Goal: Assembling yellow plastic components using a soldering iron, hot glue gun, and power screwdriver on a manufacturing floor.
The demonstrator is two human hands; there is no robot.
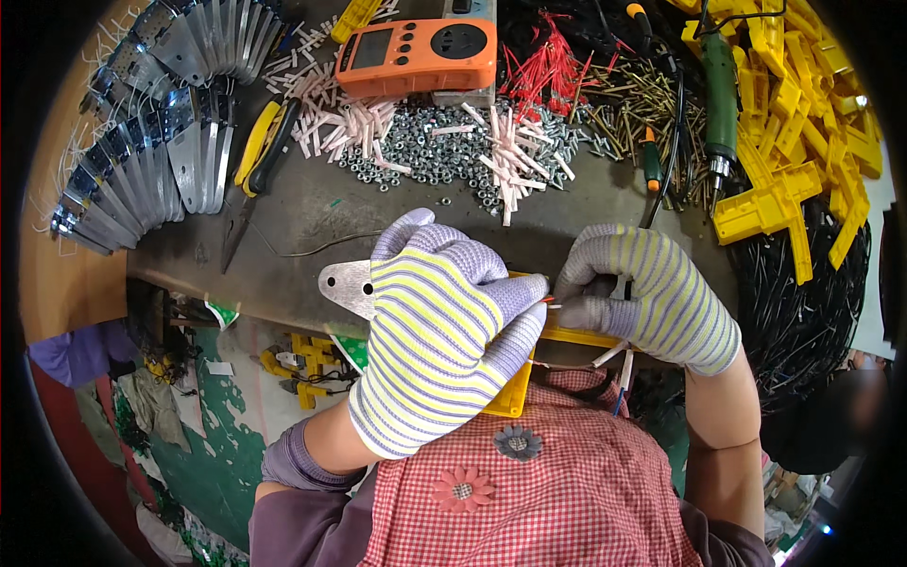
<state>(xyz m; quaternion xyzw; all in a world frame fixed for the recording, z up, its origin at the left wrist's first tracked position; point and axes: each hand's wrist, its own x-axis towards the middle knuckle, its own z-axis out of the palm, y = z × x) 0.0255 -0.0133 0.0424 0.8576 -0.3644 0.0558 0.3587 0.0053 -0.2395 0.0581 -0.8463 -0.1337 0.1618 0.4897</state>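
My left hand (435, 331), in a striped knit glove, is closed over a yellow plastic housing (513, 397), with thumb and forefinger pinched together. A flat metal plate with holes (342, 286) sticks out past its far left side. Between the two hands, thin wires (551, 302) with a reddish part and a pale tip show at the fingertips. My right hand (652, 293), gloved alike, is closed with its fingertips at these wires, above the housing's right part. White sleeves on wires (614, 355) hang below it. The gloves hide most of the housing.
Yellow-handled pliers (260, 156) and fanned metal plates (123, 180) lie left. Behind are an orange meter (416, 57), nuts (425, 142), pale sleeves (515, 165), red wires (548, 71) and screws (652, 118). A green electric screwdriver (721, 99) and piled yellow housings (775, 203) are right.
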